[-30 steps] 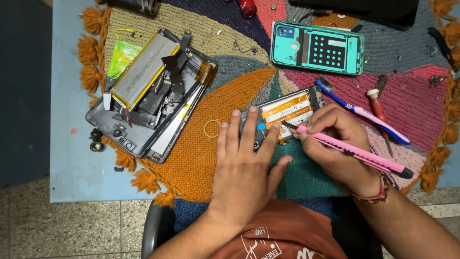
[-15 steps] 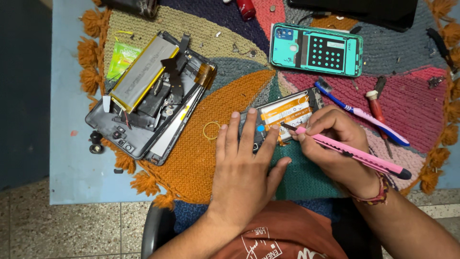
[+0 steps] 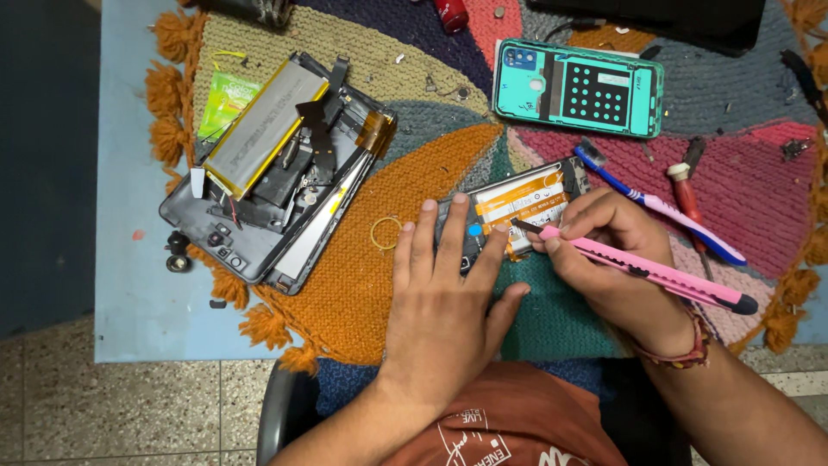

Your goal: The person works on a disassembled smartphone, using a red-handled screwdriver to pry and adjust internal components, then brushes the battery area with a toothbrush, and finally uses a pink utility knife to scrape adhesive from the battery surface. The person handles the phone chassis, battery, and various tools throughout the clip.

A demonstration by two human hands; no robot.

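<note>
Nothing much has shifted since the earlier frames: both hands stay on the opened phone, and the blade tip has barely crept along its orange label.

The left hand point(image 3: 444, 302) lies flat, fingers spread, pressing down on the near end of the opened phone point(image 3: 509, 211), which rests back-up on the woven mat point(image 3: 345, 285) at the middle of the table. The right hand point(image 3: 608, 259) is closed around a pink utility knife point(image 3: 647, 272), held like a pen, its dark blade tip touching the phone's orange-labelled battery.

Just left of the left fingertips, a small gold ring point(image 3: 385, 233) lies on the mat. Just beyond the right hand lie a blue-and-white toothbrush point(image 3: 655, 207) and, beside it, a red-handled tool point(image 3: 687, 194). Farther back sits a teal phone back cover point(image 3: 576, 88), inner side up. Well to the left, a dismantled grey device point(image 3: 267, 177) lies open with a silver battery pack point(image 3: 263, 129) tilted across it.
</note>
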